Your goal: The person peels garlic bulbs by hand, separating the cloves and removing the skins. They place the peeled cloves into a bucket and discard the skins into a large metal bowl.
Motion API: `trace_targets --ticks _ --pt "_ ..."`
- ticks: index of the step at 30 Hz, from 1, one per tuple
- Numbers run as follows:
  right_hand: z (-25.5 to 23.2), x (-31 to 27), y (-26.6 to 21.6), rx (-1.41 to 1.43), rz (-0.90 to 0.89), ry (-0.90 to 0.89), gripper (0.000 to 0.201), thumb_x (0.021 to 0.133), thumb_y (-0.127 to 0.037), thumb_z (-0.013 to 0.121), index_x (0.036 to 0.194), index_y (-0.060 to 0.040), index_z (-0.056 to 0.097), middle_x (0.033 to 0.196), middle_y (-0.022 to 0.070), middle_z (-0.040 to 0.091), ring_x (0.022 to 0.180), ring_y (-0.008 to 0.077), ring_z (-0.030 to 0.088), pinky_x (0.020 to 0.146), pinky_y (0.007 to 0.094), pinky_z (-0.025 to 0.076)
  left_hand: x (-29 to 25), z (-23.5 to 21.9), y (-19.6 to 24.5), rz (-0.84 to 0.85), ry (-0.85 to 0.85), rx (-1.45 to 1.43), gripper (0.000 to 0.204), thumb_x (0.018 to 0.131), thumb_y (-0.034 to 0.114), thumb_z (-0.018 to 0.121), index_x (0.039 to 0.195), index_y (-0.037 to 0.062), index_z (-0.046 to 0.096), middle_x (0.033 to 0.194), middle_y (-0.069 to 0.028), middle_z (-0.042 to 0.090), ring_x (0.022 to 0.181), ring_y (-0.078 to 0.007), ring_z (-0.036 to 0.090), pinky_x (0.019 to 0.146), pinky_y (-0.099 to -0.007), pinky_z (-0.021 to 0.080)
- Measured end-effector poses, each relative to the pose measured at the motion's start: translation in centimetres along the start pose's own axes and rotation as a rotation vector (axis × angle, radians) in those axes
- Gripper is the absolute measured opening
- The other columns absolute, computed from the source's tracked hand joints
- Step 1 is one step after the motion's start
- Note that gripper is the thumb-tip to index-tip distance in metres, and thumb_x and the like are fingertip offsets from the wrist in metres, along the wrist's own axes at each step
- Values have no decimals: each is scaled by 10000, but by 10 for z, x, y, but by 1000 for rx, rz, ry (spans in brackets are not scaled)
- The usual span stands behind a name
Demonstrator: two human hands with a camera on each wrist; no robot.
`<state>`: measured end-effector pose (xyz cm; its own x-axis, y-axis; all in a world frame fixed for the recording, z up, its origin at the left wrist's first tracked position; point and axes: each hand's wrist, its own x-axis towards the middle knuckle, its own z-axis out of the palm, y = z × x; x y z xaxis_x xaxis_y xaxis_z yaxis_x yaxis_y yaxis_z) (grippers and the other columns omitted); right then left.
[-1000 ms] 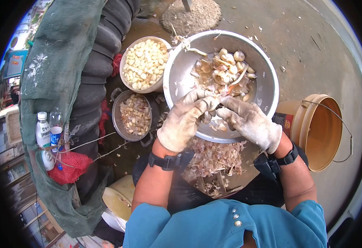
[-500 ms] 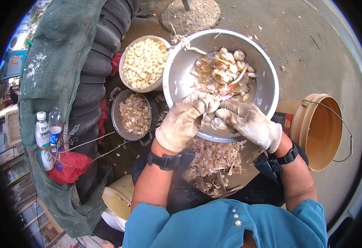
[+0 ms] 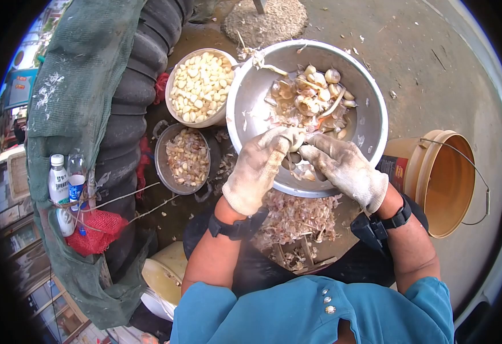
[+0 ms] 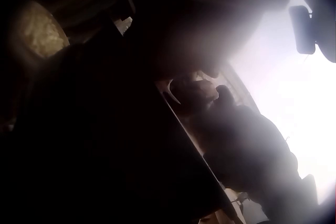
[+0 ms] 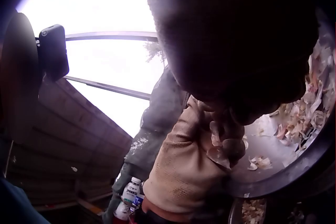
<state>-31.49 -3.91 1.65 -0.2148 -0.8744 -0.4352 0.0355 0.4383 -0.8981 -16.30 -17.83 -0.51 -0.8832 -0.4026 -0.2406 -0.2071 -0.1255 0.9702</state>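
Observation:
Both hands wear pale, soiled work gloves and meet over the near side of a wide metal basin [image 3: 244, 109]. My left hand [image 3: 254, 169] grips a garlic bulb [image 3: 297, 141], its pale side showing between the fingers. From the right, my right hand [image 3: 351, 169] pinches the same garlic with thumb and fingers. Loose, papery garlic pieces [image 5: 226, 148] show beside the left glove in the right wrist view. Unpeeled garlic and cloves [image 3: 314, 94] lie with skins in the basin beyond the hands. The left wrist view is mostly dark.
A tub of peeled cloves [image 3: 202, 89] and a smaller pot of garlic [image 3: 188, 157] stand left of the basin. Skins [image 3: 299, 218] are heaped below it. A tan bucket [image 3: 443, 183] lies tipped at right. Bottles [image 3: 60, 183] stand by the green netting.
The left hand has shifted slightly right and its wrist has turned. More of the pale garlic shows between the fingers than a second ago. The right hand stays nearly in place.

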Motion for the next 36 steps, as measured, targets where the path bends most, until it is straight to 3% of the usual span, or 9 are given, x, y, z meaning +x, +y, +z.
trace_targets --ticks 3,7,9,12,23,29,31,34,36 --pt "-1 0 -2 -119 -13 0 388 1009 -265 497 1304 -18 548 1120 176 640 963 226 625 869 336 490 2 -5 0 205 -119 228 364 1013 274 499 1173 -38 598 1090 -81 621 908 -138 613 760 -247 497" --pt "2 0 5 -71 3 1 366 1002 -238 523 1290 -16 560 1097 178 644 954 216 625 866 330 490 0 -4 3 206 -144 -41 379 1014 276 492 1189 -46 590 1102 -95 615 928 -152 619 775 -262 504" --pt "2 -1 5 -79 -13 7 370 1000 -244 528 1286 -12 564 1098 175 646 955 217 626 869 327 491 0 -4 11 -19 -126 5 372 1015 263 487 1187 -49 592 1082 -97 616 934 -157 621 770 -265 509" --pt "5 -3 3 -56 -27 35 379 998 -257 536 1281 -7 568 1100 172 651 960 218 630 873 324 494 2 0 -2 50 -76 -20 415 984 297 552 1201 -54 597 966 -60 640 779 -100 571 672 -215 460" --pt "-3 1 9 -215 14 28 362 1000 -269 505 1249 -20 590 1107 176 653 976 266 645 887 345 495 7 4 -9 53 9 38 299 985 190 525 1163 -33 613 974 -66 633 734 -105 582 671 -228 475" --pt "-7 -2 1 5 96 -65 349 995 -260 494 1237 -33 600 1125 197 645 1032 304 628 917 368 480 5 1 -6 46 0 158 313 989 185 516 1205 -32 582 1022 -59 618 744 -110 595 675 -232 485" --pt "-6 2 14 -184 -140 -72 356 983 -200 527 1278 -4 568 1110 128 671 944 146 630 859 291 504 4 1 -7 36 8 134 333 995 211 519 1222 -27 573 1035 -58 618 748 -109 598 674 -229 485" --pt "-4 2 9 -199 -77 -94 388 989 -252 551 1283 0 563 1118 121 672 994 150 621 904 304 490 5 6 5 70 3 111 363 1003 232 504 1264 -17 546 1035 -51 626 747 -96 594 667 -225 485" --pt "-6 3 5 -168 -70 -50 392 975 -257 579 1273 -3 570 1119 113 672 996 140 614 902 303 488 5 11 19 -168 55 8 229 978 76 514 1175 -13 590 1075 -70 616 791 -74 582 683 -223 494"
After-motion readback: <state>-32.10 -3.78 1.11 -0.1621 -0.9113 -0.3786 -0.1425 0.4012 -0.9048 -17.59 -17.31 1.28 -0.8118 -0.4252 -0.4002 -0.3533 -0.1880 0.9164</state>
